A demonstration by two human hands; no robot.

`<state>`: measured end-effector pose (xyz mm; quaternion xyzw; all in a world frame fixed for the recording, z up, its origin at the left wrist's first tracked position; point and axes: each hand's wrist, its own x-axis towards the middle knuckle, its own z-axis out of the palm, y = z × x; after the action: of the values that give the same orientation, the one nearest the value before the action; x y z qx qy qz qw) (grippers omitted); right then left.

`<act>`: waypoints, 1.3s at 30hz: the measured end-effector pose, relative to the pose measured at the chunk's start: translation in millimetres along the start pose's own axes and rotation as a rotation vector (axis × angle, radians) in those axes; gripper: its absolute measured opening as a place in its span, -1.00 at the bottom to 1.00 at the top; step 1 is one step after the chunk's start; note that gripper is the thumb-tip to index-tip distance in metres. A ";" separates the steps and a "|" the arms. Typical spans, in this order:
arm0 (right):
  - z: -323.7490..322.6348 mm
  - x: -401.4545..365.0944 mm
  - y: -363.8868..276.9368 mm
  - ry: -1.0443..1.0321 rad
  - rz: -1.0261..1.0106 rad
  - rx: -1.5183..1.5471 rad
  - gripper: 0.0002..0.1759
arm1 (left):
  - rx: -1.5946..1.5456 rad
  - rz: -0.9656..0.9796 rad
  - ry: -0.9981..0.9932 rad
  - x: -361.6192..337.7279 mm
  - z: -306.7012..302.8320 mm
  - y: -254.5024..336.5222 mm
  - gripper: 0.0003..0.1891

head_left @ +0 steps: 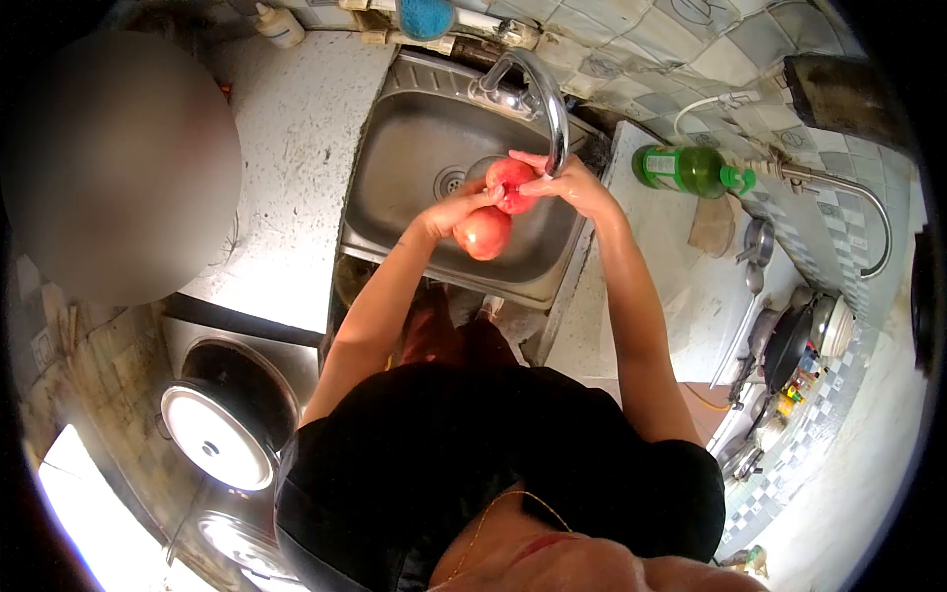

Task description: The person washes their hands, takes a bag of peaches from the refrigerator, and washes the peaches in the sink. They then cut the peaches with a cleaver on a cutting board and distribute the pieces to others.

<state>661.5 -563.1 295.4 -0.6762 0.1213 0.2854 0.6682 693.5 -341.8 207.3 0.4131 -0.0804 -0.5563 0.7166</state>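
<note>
Over the steel sink (pixel 395 232), under the tap (pixel 557 113), my two hands are close together with two round red fruits whose exact kind I cannot make out. My left hand (pixel 456 210) is closed on the lower red fruit (pixel 483 235), and its fingertips reach up to the other one. Closed around the upper red fruit (pixel 509 187) is my right hand (pixel 572 185), right beneath the tap's mouth. The two fruits appear to touch. My left palm and part of its fingers are hidden. The drain (pixel 452 182) shows just left of the upper fruit.
A green soap bottle (pixel 691 171) lies on the right counter (pixel 651 296), near a ladle (pixel 755 281) and several pans (pixel 789 345). To the left are a white-speckled counter (pixel 296 148), a blurred round area, and a pot lid (pixel 217 437).
</note>
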 end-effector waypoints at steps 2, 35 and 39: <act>-7.7 1.3 7.1 -0.015 -0.052 0.023 -0.37 | -0.005 -0.008 -0.020 -0.5 1.9 1.3 -0.27; 29.3 1.4 23.9 0.245 -0.042 0.332 -0.42 | -0.042 -0.002 0.034 4.1 -2.7 7.6 -0.29; 53.8 29.2 43.7 0.591 -0.068 0.156 -0.52 | 0.506 0.268 0.166 21.9 1.7 -11.3 -0.32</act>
<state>649.2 -507.8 245.9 -0.6803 0.3091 0.0437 0.6631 692.3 -362.0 193.1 0.6083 -0.2116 -0.3833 0.6620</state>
